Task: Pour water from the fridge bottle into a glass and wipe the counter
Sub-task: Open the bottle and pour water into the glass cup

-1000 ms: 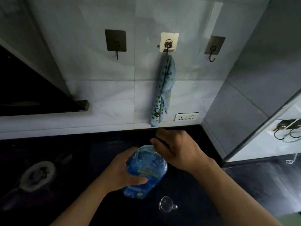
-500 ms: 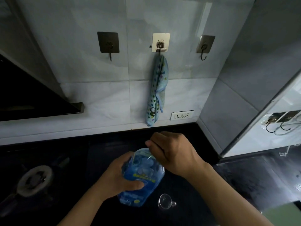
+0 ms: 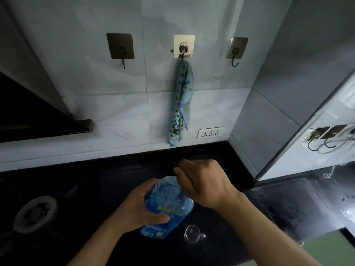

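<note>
Ok, status: left hand [image 3: 143,210] wraps the body of the blue bottle [image 3: 166,207], fingers curled round its left side, thumb pressed across the front by the yellow label band. Bottle sits upright, slightly tilted, over the black counter [image 3: 123,175]; can't tell if its base touches the surface. Right hand [image 3: 203,182] is at the bottle's top, fingers bunched and pinched together over the cap area. Cap itself is hidden under the hand, so can't tell if it's on or off.

Glass [image 3: 192,233]: small, clear, with a handle on its right, upright on the counter just beside the bottle's lower right. Looks empty, though it's too small to be sure.

Dotted blue cloth [image 3: 181,104] hangs from the middle wall hook [image 3: 184,48], bottom end near the counter's back edge, well apart from both hands. White socket plate [image 3: 210,132] just right of the cloth. Gas burner [image 3: 36,213] at far left.
</note>
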{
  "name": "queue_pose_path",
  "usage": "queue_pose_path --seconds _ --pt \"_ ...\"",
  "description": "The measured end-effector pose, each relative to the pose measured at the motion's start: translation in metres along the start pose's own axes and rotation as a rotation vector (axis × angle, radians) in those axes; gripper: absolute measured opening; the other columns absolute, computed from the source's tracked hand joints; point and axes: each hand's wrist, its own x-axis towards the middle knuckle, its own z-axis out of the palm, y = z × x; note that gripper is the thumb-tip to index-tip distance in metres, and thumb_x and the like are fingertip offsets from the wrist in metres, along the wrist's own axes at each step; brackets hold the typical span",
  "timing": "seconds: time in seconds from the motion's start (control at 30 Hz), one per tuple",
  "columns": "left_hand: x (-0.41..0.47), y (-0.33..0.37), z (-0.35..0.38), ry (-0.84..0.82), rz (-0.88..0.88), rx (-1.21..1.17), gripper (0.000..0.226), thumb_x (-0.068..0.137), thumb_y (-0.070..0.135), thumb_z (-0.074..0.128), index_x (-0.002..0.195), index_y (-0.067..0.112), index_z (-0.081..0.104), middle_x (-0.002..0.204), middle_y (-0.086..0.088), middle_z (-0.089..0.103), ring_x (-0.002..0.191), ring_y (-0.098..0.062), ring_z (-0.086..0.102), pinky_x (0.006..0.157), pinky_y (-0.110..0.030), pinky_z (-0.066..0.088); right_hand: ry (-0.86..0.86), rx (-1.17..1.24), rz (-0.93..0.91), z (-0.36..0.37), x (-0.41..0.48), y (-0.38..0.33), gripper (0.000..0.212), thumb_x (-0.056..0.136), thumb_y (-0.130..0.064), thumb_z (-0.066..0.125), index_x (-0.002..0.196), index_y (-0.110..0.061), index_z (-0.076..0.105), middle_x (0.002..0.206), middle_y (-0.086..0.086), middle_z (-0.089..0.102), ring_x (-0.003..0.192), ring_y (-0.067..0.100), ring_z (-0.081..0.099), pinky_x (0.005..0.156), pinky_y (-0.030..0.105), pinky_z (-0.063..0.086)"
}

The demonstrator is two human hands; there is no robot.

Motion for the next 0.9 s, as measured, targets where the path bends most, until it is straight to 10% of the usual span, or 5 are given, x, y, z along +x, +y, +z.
queue_pose_path --seconds 0.23,0.47,0.7,0.9 --pt "0.003 -0.004 0.031 0.370 0.083 0.667 0.072 0.049 0.049 0.086 0.113 0.036 0.057 0.105 0.026 0.054 0.100 -0.003 0.054 0.087 -0.016 0.047 -0.398 0.007 0.831 0.014 0.001 0.018 0.040 0.101 -0.040 0.036 0.071 -0.018 0.049 0.081 0.008 0.063 0.083 0.033 0.065 0.066 0.034 0.045" --pt "-0.002 0.019 -0.006 -0.075 -0.043 0.132 0.063 0.056 0.014 0.099 0.106 0.035 0.067 0.108 0.004 0.074 0.096 -0.011 0.073 0.081 -0.025 0.058 0.083 0.082 0.038 0.005 -0.015 0.004 0.037 0.100 -0.033 0.042 0.066 -0.022 0.034 0.057 -0.013 0.034 0.045 0.011 0.031 0.042 0.031 0.032" --pt "0.007 -0.005 0.026 0.287 0.023 0.717 0.069 0.049 0.051 0.086 0.109 0.038 0.055 0.103 0.028 0.051 0.098 -0.002 0.052 0.086 -0.021 0.051 -0.364 -0.026 0.854 0.025 -0.016 0.019 0.045 0.101 -0.051 0.033 0.071 -0.021 0.049 0.074 0.001 0.057 0.079 0.030 0.065 0.064 0.034 0.045" --pt "0.000 0.013 0.006 0.132 0.025 0.394 0.071 0.051 0.030 0.098 0.113 0.035 0.063 0.107 0.017 0.069 0.101 0.000 0.067 0.084 -0.013 0.052 0.062 0.082 0.280 0.007 -0.023 -0.006 0.035 0.098 -0.044 0.045 0.077 -0.016 0.046 0.055 -0.007 0.047 0.044 0.017 0.046 0.041 0.034 0.037"
